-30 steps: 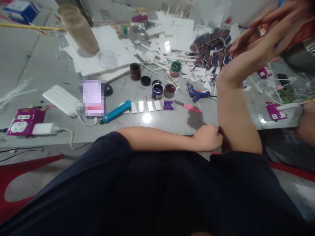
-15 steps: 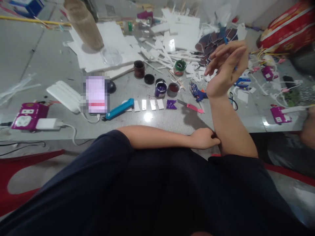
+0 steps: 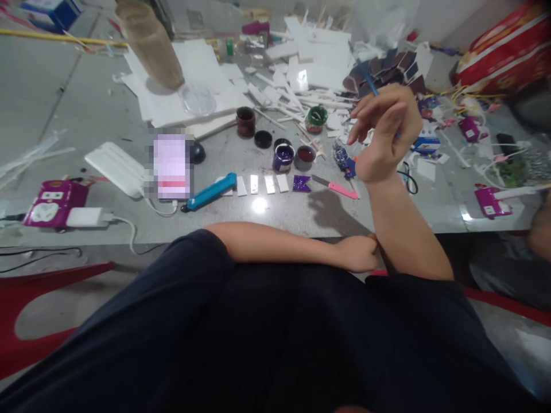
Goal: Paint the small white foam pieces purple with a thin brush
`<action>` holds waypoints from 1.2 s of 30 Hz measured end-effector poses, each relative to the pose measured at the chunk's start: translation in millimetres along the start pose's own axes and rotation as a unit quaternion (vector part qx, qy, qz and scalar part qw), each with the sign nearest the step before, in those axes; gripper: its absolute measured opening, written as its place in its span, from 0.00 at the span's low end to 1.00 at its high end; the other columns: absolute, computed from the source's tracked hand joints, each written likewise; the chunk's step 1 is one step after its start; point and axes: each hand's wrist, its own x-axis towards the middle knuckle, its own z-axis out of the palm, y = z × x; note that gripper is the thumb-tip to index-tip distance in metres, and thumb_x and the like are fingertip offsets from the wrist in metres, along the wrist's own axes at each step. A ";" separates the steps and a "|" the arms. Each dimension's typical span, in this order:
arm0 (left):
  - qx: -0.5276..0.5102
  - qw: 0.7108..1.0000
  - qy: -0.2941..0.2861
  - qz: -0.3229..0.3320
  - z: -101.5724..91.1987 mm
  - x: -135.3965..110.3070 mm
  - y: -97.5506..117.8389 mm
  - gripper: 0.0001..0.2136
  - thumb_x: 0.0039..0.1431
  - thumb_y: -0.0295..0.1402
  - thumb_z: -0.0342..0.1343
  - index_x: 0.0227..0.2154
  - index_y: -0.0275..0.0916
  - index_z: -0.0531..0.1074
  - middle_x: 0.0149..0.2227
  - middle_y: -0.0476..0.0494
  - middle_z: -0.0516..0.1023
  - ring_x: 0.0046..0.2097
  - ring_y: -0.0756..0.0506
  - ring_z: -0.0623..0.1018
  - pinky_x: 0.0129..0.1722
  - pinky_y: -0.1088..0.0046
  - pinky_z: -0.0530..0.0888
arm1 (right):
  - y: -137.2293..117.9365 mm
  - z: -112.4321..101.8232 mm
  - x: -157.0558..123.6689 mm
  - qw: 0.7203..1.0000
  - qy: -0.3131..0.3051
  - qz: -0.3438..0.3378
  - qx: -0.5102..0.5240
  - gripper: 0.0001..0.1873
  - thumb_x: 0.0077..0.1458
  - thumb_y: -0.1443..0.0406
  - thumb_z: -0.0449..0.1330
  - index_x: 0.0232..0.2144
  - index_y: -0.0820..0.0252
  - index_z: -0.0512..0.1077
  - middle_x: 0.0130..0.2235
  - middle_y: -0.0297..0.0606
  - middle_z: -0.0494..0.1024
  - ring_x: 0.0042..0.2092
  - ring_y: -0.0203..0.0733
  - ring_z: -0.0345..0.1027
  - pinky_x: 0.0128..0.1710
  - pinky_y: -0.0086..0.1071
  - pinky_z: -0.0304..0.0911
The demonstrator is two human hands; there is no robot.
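Note:
Raised over the right part of the table, my right hand (image 3: 387, 129) has its fingers curled round a thin blue paintbrush (image 3: 369, 79). The brush slants up and to the left, and its tip is hard to make out. My left hand (image 3: 358, 253) is closed in a fist at the table's front edge, against my right forearm; what its fingers hold, if anything, is hidden. On the table lie a glittery purple notched piece (image 3: 302, 183), several small white pieces (image 3: 269, 184) in a row and a pink-handled blade (image 3: 340, 189). Behind them stands an open purple paint pot (image 3: 283, 158).
A blue cutter (image 3: 212, 191), a blurred-out phone (image 3: 171, 166) and a white power bank (image 3: 115, 169) lie to the left. Further back are a green pot (image 3: 316, 119), a brown pot (image 3: 245, 122) and heaped white scraps (image 3: 297, 86). Another person's arm (image 3: 541, 226) shows at far right.
My right hand, with the paintbrush, has moved a little left and down. My left fist has turned slightly and shifted a little lower beside the right forearm.

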 end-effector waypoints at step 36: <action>0.402 0.854 0.269 0.190 -101.8 -177.5 -156.7 0.14 0.81 0.33 0.61 0.62 0.40 0.84 0.62 0.36 0.91 0.63 0.37 0.87 0.65 0.54 0.82 | 16.3 4.7 -52.7 0.995 -0.006 0.084 0.048 0.15 0.78 0.46 0.68 0.43 0.37 0.92 0.23 0.28 0.76 0.17 0.37 0.63 0.15 0.36 0.56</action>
